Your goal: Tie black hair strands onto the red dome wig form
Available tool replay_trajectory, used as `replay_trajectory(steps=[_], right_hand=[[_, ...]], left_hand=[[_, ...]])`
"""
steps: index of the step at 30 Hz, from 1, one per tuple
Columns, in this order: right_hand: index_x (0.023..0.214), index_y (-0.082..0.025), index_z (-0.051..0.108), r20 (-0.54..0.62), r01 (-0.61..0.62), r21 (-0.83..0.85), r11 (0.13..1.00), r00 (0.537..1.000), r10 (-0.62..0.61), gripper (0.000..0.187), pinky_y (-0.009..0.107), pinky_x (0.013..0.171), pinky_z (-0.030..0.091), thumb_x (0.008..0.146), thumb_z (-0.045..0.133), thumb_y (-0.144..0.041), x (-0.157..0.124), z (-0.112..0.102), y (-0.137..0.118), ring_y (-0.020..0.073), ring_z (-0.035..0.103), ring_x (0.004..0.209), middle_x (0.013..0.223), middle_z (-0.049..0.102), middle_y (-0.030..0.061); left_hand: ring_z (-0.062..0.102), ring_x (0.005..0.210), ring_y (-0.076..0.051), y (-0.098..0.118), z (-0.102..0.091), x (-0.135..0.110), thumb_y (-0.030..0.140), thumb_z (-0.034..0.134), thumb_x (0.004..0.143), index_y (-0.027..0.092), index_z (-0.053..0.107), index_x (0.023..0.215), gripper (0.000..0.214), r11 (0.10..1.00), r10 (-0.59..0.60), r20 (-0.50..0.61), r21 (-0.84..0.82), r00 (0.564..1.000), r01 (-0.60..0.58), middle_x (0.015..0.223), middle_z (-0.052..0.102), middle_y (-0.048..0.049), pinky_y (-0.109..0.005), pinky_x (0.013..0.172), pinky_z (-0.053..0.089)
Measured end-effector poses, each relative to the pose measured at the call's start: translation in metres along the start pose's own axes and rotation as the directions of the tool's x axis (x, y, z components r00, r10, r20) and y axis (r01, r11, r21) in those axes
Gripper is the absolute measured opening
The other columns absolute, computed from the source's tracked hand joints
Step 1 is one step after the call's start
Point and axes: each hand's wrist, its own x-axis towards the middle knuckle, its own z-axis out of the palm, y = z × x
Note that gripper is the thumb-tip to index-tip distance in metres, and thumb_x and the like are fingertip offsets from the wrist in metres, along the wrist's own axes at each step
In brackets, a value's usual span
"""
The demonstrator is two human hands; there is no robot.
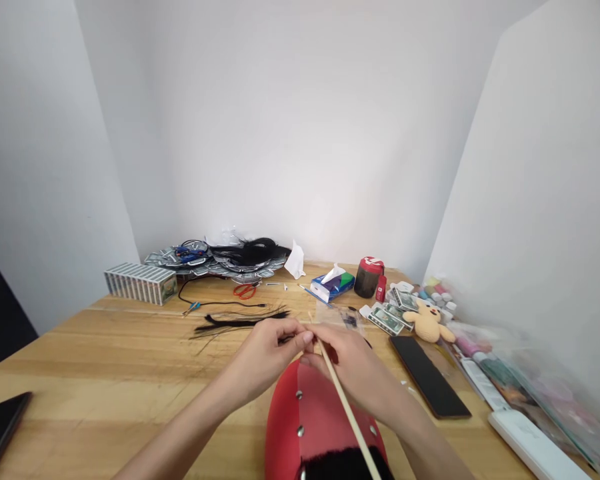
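My left hand (pixel 275 347) is closed in a pinch, its fingertips meeting those of my right hand; what lies in the pinch is too small to make out. In my right hand (pixel 347 357), a thin pale wooden stick (pixel 347 407) is held between the fingers and slants down toward me. Below both hands sits a rounded red form (pixel 283 413) with silver studs, rather like a helmet. A band of short black hair (pixel 330 465) runs across its near part. Just beyond my left hand, a loose bundle of black hair strands (pixel 235 322) lies on the wooden table (pixel 130 380).
Orange-handled scissors (pixel 245 291), a tissue pack (pixel 333 285) and a red-lidded jar (pixel 369 277) stand farther back. To the right are a black phone (pixel 430 377), a yellow crocheted toy (pixel 429 322) and a white power strip (pixel 535 443). Stacked boxes (pixel 140 283) sit at left.
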Motion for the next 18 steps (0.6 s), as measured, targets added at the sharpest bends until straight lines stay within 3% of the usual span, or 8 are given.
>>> replay_trajectory(steps=[2,5,11,15,18], right_hand=[[0.081,-0.022,0.073,0.029,-0.025,0.024,0.999,0.999,0.025,0.019,0.030,0.067,0.048,0.092,0.061,-0.032,0.002,-0.006,0.006,0.0195,0.063,0.071,0.076,0.071,0.0015],[0.075,-0.019,0.071,0.038,-0.068,0.077,0.995,0.997,0.065,0.027,0.025,0.057,0.043,0.090,0.062,-0.039,-0.001,-0.030,0.017,0.0158,0.058,0.061,0.067,0.067,0.0003],[0.076,-0.018,0.068,-0.001,-0.116,0.157,0.981,0.993,0.117,0.039,0.026,0.066,0.042,0.096,0.054,-0.048,-0.013,-0.071,0.031,0.0165,0.058,0.073,0.076,0.069,0.0032],[0.080,-0.018,0.066,0.021,-0.119,0.221,0.968,0.993,0.117,0.039,0.028,0.067,0.042,0.094,0.054,-0.052,-0.015,-0.077,0.042,0.0176,0.059,0.075,0.079,0.069,0.0033],[0.081,-0.017,0.065,0.006,-0.132,0.265,0.955,0.991,0.136,0.040,0.026,0.060,0.038,0.093,0.056,-0.054,-0.014,-0.080,0.054,0.0142,0.052,0.065,0.077,0.068,0.0031]], left_hand=[[0.052,0.068,-0.019,-0.001,-0.003,0.001,0.043,0.054,0.089,0.018,0.067,0.073,0.032,1.000,-0.002,-0.006,-0.004,1.000,0.002,0.071,0.063,-0.0018,-0.026,0.064,0.035],[0.049,0.067,-0.018,-0.001,-0.012,0.002,0.044,0.057,0.089,0.018,0.067,0.083,0.028,1.000,-0.009,-0.042,-0.003,0.999,0.009,0.073,0.062,-0.0011,-0.026,0.062,0.032],[0.045,0.063,-0.015,0.006,-0.027,0.001,0.047,0.067,0.085,0.017,0.072,0.068,0.035,0.995,-0.006,0.102,-0.095,0.995,0.016,0.064,0.056,0.0002,-0.025,0.059,0.030],[0.023,0.049,-0.009,0.005,-0.034,0.003,0.055,0.068,0.083,0.016,0.067,0.064,0.044,0.963,-0.059,0.133,-0.254,0.989,0.092,0.052,0.037,0.0063,-0.022,0.047,0.017],[0.009,0.048,-0.008,0.001,-0.040,0.006,0.059,0.069,0.081,0.017,0.062,0.066,0.046,0.903,-0.108,0.079,-0.408,0.991,0.131,0.051,0.023,0.0105,-0.021,0.042,0.008]])
